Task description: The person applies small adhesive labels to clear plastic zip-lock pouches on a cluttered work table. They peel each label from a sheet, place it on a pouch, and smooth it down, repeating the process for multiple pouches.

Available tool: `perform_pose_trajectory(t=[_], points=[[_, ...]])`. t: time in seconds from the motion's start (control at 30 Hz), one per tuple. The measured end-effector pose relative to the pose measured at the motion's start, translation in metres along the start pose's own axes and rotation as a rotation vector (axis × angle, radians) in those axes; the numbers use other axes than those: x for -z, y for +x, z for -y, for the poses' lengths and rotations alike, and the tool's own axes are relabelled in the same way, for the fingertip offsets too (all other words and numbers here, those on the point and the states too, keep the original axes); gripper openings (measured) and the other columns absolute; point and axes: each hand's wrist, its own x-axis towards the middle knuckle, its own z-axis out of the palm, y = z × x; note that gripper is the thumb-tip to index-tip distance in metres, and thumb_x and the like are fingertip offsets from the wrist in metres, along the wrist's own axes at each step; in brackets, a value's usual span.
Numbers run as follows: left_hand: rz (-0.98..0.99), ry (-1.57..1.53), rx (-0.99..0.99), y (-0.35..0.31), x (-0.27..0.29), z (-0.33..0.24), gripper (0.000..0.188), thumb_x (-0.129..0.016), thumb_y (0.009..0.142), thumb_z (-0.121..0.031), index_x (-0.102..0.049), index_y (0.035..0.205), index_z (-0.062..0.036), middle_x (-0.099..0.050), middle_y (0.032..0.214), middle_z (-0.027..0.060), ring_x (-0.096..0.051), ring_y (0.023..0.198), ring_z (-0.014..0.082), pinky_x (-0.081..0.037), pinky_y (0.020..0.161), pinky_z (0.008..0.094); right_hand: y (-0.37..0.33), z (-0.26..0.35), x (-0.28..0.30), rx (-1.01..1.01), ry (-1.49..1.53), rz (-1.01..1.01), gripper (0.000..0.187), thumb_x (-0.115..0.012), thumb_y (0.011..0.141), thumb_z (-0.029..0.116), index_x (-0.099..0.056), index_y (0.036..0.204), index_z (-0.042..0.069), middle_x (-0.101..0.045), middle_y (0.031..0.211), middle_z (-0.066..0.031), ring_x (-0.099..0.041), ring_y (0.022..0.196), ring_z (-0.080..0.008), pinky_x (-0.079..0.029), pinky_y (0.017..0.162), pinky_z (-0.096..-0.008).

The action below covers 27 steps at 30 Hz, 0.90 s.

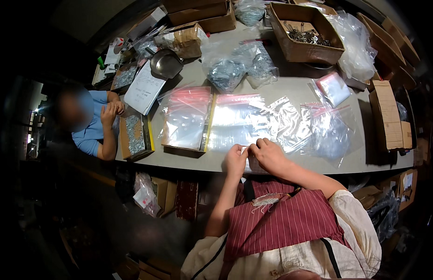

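While both hands [253,156] pinch, table edge [193,166] adjoins.

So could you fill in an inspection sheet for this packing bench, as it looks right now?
Surface: grey table, mostly covered.
Job's things: small clear bag pinched at the near edge by both hands; loose clear bags spread just beyond it.
Clutter: tray of bags, box of screws, metal scoop, paper sheet, bags of metal parts, open carton of dark metal pieces.
Grippers: left hand and right hand meet on the small bag, fingers closed.
Cables: nothing seen.
Surroundings: a co-worker in blue sits at the left end; cartons at the right; more boxes under the table.
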Motion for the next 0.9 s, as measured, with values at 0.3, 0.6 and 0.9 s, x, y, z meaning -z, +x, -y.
perform_pose_trajectory(t=[0.3, 0.6, 0.9], points=[[0.046, -0.175, 0.003, 0.012, -0.002, 0.034, 0.019, -0.072, 0.093, -0.018, -0.065, 0.092, -0.0007, -0.061, 0.071, 0.0021, -0.051, 0.064, 0.0074, -0.041, 0.058, 0.0264, 0.007, -0.044, -0.006, 0.117, 0.384, 0.010, 0.018, -0.066, 0.081, 0.013, -0.062, 0.093, 0.000, -0.063, 0.089, -0.0177, -0.065, 0.083, -0.0319, -0.054, 0.072, -0.0440], [-0.041, 0.445, -0.648, 0.015, -0.005, 0.022, 0.014, -0.074, 0.081, -0.014, -0.066, 0.087, -0.0043, -0.061, 0.134, 0.0186, -0.059, 0.116, 0.0394, -0.045, 0.097, 0.0458, 0.021, -0.142, 0.018, -0.766, 1.528, 0.044, 0.033, -0.066, 0.097, 0.035, -0.057, 0.081, 0.008, -0.050, 0.068, 0.0019, -0.051, 0.060, -0.0090, -0.048, 0.054, -0.0251], [0.082, 0.346, -0.528, 0.015, -0.011, 0.026, 0.013, -0.071, 0.084, -0.015, -0.067, 0.090, -0.0047, -0.055, 0.145, 0.0162, -0.050, 0.132, 0.0368, -0.035, 0.111, 0.0455, 0.054, -0.118, 0.001, -0.693, 1.193, 0.295, 0.045, -0.062, 0.099, 0.045, -0.061, 0.080, 0.005, -0.049, 0.061, 0.0017, -0.045, 0.049, -0.0089, -0.041, 0.046, -0.0260]])
